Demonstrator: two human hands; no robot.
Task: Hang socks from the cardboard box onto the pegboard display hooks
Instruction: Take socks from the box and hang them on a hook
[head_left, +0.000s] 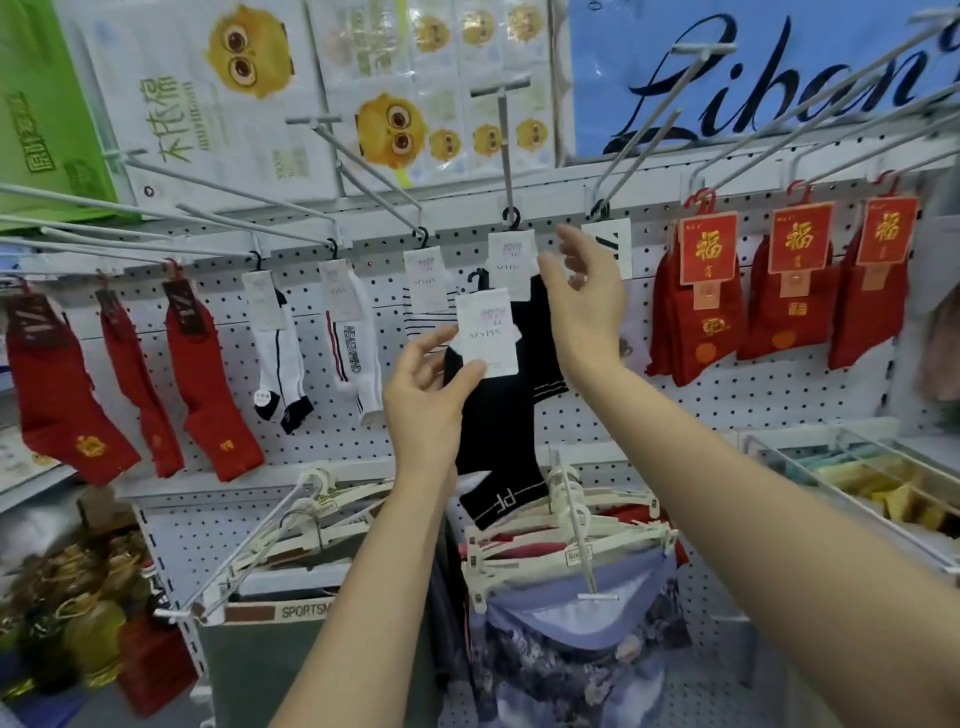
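The left hand (421, 400) pinches a black sock (493, 431) by its card while the open right hand (582, 291) steadies the hung pair; I'd lift its small hanger above those fingertips onto the hook (503, 150).

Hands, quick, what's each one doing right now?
Left hand: pinching the black sock pair by its card.
Right hand: open, touching the hung pair's card.
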